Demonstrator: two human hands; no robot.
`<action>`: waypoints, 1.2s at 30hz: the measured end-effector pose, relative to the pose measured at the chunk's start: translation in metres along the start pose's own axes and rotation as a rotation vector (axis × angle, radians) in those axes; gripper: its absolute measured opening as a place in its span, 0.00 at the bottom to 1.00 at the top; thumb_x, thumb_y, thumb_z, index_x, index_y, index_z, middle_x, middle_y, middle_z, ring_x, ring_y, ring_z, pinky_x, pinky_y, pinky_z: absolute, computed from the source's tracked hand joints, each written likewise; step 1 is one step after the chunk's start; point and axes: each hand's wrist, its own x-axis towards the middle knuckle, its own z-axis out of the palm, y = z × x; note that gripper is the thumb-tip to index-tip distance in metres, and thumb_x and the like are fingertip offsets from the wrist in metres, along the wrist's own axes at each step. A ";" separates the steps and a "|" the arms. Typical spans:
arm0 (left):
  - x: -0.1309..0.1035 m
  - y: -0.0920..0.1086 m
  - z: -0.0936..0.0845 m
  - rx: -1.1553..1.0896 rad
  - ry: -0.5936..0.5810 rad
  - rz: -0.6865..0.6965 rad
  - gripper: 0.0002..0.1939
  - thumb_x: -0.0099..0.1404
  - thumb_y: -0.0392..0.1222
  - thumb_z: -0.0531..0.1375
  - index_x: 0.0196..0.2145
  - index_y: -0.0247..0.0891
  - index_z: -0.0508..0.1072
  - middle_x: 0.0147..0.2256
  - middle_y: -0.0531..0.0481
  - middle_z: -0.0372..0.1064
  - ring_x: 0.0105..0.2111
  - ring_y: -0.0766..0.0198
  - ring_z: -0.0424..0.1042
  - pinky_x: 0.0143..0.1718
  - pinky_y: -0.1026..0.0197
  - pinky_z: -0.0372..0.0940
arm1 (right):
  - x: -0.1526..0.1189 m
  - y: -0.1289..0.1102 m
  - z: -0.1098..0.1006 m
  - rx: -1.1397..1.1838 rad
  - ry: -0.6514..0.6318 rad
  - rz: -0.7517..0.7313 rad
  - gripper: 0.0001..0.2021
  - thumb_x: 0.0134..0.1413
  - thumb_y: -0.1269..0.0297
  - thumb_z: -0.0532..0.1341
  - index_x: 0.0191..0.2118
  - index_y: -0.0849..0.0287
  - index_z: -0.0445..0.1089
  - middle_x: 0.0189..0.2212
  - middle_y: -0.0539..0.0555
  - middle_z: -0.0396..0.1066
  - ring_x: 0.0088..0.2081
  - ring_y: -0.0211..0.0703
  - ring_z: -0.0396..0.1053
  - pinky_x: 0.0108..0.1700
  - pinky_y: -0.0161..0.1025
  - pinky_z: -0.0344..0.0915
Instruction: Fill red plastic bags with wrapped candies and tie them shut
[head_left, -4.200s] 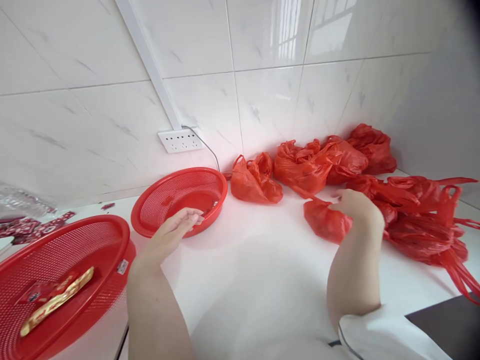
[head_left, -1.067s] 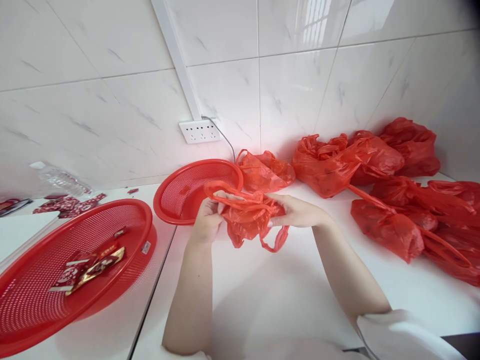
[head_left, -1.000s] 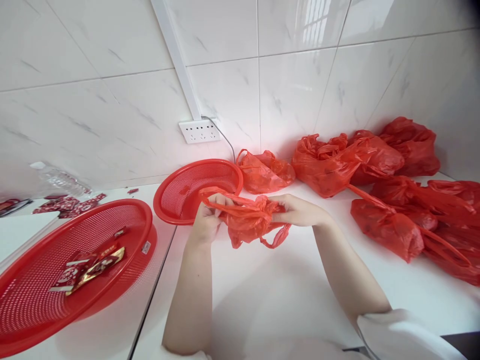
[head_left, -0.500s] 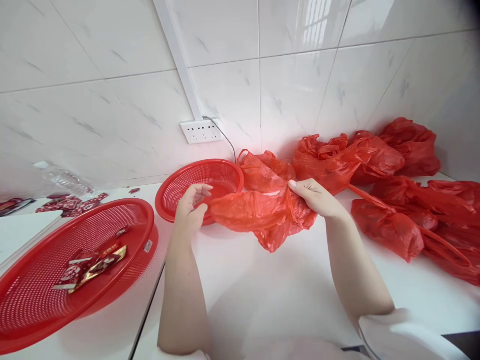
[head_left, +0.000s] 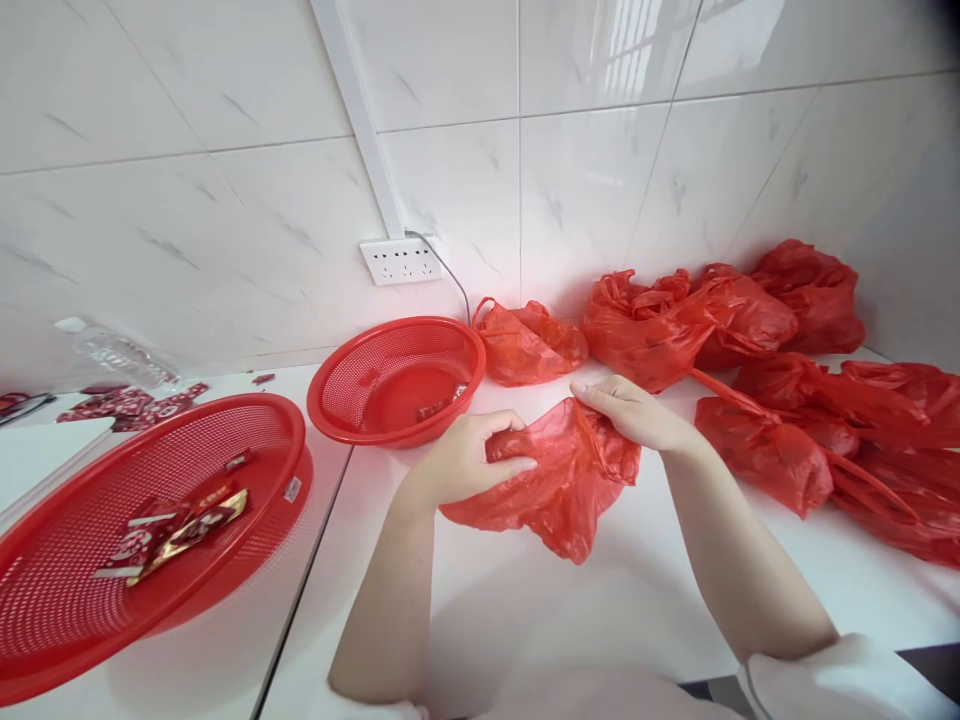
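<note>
A thin red plastic bag [head_left: 562, 485] hangs crumpled between my two hands, above the white table. My right hand [head_left: 630, 408] pinches its gathered upper right side, thumb on top. On the bag's left side, my left hand [head_left: 472, 460] is curled round the film, with thumb and forefinger apart and red plastic showing between them. The other fingers of that hand are hidden behind. Just beyond sits a small red mesh basket [head_left: 367, 432] with a few small wrapped pieces [head_left: 439, 405] inside.
At left, a large red basket [head_left: 289, 430] holds several snack packets [head_left: 180, 525]. A clear bottle [head_left: 124, 355] lies behind it near scattered red packets [head_left: 124, 408]. Several filled red bags [head_left: 645, 325] line the wall and right side. A power socket [head_left: 401, 262] is on the wall.
My left hand has moved right and down, closer to my right hand, onto the bag's near left part. The bag is less stretched and hangs lower.
</note>
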 end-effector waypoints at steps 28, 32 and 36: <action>-0.037 -0.036 0.081 0.342 -0.141 -0.490 0.17 0.65 0.38 0.46 0.31 0.36 0.74 0.26 0.44 0.72 0.23 0.59 0.69 0.23 0.60 0.52 | -0.019 0.089 0.089 -0.589 0.006 -0.391 0.11 0.68 0.66 0.46 0.39 0.59 0.64 0.35 0.54 0.70 0.34 0.38 0.68 0.36 0.36 0.64; -0.043 -0.045 0.095 0.498 0.022 -0.646 0.27 0.68 0.39 0.45 0.62 0.25 0.57 0.33 0.36 0.75 0.31 0.50 0.75 0.26 0.58 0.58 | -0.016 0.099 0.097 -0.884 -0.132 -0.235 0.11 0.65 0.70 0.48 0.41 0.59 0.67 0.35 0.55 0.72 0.32 0.39 0.69 0.32 0.34 0.61; -0.045 -0.046 0.097 0.611 0.170 -0.758 0.36 0.69 0.45 0.49 0.66 0.21 0.40 0.34 0.33 0.75 0.33 0.47 0.76 0.29 0.56 0.64 | -0.017 0.094 0.094 -1.060 -0.105 0.030 0.15 0.66 0.65 0.48 0.52 0.58 0.66 0.39 0.58 0.75 0.37 0.43 0.74 0.33 0.34 0.63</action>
